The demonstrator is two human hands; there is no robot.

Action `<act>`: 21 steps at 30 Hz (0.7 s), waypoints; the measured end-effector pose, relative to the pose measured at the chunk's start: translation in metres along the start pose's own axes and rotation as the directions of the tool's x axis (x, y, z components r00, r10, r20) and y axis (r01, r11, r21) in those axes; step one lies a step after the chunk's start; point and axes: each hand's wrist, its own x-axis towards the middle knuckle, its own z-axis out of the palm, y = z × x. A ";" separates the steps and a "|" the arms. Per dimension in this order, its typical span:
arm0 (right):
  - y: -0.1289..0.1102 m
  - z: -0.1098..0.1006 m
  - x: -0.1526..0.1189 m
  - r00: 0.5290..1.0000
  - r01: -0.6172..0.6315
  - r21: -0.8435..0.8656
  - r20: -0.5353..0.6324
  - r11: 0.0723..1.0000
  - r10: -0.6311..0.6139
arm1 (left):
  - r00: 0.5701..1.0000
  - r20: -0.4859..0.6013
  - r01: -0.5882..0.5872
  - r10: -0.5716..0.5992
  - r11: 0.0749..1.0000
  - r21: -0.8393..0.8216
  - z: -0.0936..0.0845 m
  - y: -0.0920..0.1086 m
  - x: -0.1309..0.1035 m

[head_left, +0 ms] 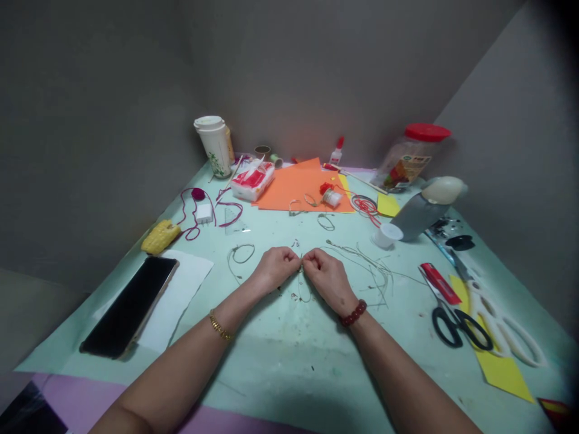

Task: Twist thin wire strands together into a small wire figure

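Close together over the middle of the green-covered table, my two hands pinch a thin cord between their fingertips. My left hand has its fingers curled in, thumb against forefinger. My right hand is closed the same way, just beside it. Part of the cord hangs below the fingertips, with tiny pieces near it on the table. Right of my right hand lies a loose bundle of thin cords. A coiled cord rests beyond my left forearm.
At the left are a black phone, a yellow object and a white cup. Orange paper and a tissue pack lie at the back. Black-handled scissors, white-handled scissors, a leaning bottle and a red-lidded jar are at right.
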 end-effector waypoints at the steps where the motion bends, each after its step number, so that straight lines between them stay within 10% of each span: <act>1: 0.000 0.000 0.000 1.000 0.009 -0.010 0.001 1.000 -0.009 | 1.000 -0.010 -0.008 0.008 1.000 -0.004 0.001 0.000 0.000; 21: 0.004 0.007 -0.003 0.993 0.085 -0.145 -0.067 0.986 -0.096 | 0.996 0.040 -0.074 0.075 0.997 -0.013 -0.002 0.000 -0.001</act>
